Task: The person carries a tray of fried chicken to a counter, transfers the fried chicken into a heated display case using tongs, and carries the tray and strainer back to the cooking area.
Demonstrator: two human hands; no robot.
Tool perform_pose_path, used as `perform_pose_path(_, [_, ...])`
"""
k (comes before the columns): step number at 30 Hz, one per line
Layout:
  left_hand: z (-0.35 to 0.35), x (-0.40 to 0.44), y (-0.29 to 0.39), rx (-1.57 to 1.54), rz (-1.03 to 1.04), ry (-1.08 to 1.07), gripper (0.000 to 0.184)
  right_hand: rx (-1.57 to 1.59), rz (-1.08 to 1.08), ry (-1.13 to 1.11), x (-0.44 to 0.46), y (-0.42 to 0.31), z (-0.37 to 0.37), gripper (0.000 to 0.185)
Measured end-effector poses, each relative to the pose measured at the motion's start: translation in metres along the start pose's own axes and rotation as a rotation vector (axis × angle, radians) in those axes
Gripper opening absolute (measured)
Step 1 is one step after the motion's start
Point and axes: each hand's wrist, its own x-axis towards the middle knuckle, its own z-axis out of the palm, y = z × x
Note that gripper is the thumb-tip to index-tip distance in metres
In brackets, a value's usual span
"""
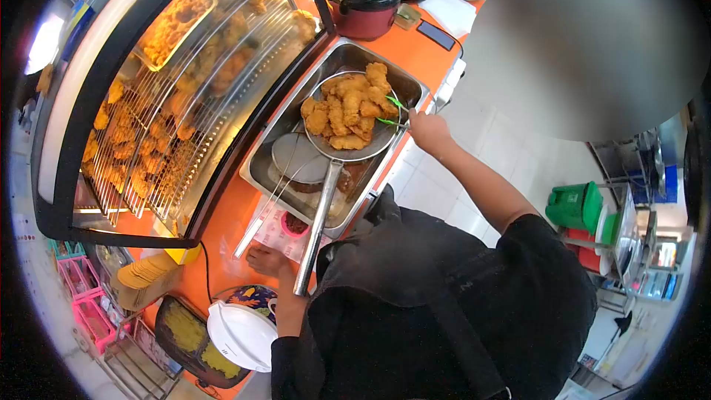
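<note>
My right hand (429,132) is closed around tongs with green tips (391,122), which touch the fried chicken pieces (348,110). The golden pieces are heaped in a round strainer (363,151) over a deep steel tray (259,159). Its long metal handle (318,230) slants down toward my body. My left hand (268,259) is low at the counter with fingers curled; nothing shows in them. Close by are the end of long thin metal tongs (258,233) and a pink bowl of dark contents (294,224). A grey disc-shaped piece (300,157) sits inside the tray.
A lit glass display case (185,96) with racks of fried food stands left of the tray. A dark red pot (363,7) and a phone (435,35) are behind it. A white lidded container (241,335) is below left. Another person's blurred area fills the upper right.
</note>
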Motion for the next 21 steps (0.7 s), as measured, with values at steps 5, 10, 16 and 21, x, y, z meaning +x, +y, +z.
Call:
perform_pose_path(5, [0.049,-0.006,-0.039,-0.004,0.079,0.116,0.039,0.097,0.040,-0.058,-0.008,-0.005,-0.027,0.032])
perform_pose_path(10, [0.034,-0.003,-0.028,-0.043,0.029,0.029,0.034,0.134,0.135,-0.050,-0.013,-0.011,-0.032,0.035])
perform_pose_path(16, [0.031,-0.002,-0.026,-0.008,0.006,0.024,0.032,0.201,0.230,-0.051,-0.004,-0.043,-0.010,0.041])
perform_pose_path(21, [0.035,-0.001,-0.030,-0.018,0.022,0.026,0.035,0.487,-0.096,0.039,0.004,0.046,-0.002,0.044])
